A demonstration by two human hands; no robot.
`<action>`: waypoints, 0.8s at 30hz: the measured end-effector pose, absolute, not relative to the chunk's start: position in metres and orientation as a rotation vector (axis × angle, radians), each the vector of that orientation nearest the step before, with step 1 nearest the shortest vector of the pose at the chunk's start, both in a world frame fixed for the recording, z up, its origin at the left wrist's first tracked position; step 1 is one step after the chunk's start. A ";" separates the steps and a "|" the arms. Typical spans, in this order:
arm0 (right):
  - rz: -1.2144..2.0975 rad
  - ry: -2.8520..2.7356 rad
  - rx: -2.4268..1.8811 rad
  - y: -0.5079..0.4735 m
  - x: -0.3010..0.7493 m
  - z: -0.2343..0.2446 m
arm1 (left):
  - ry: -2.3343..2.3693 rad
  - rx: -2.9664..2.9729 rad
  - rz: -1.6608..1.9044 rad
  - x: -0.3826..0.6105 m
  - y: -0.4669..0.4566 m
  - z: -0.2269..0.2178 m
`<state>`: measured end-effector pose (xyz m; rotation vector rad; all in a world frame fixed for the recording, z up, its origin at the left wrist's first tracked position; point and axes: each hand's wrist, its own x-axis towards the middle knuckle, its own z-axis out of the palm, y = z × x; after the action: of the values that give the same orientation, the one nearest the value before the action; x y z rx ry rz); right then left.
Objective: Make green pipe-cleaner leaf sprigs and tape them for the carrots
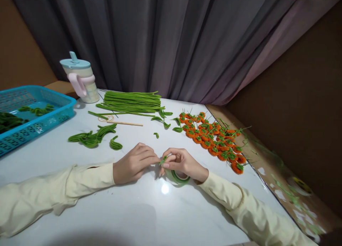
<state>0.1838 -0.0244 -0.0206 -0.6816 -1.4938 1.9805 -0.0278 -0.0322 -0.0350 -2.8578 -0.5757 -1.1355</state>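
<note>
My left hand (135, 163) and my right hand (181, 162) meet at the middle of the white table (128, 210), fingertips pinching a small green piece (163, 160) between them. My right hand rests over a roll of green tape (176, 177) that lies flat on the table. Whether the green piece is tape end or a pipe-cleaner bit is too small to tell. Both arms wear pale yellow sleeves.
A pile of orange flowers with green centres (213, 139) lies at the right. Straight green pipe cleaners (132, 101) are stacked at the back, bent green pieces (93, 136) and a wooden stick (125, 123) nearer. A blue basket (34, 121) and a lidded cup (81, 78) stand at the left.
</note>
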 end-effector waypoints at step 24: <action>1.949 -1.495 -0.764 -0.024 0.185 -0.014 | -0.442 -2.445 -0.924 -0.027 -0.035 -0.034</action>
<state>0.1846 -0.0239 -0.0136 -0.7635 -1.4950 1.9494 -0.0269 -0.0347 -0.0343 -2.4446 -0.4417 -0.9239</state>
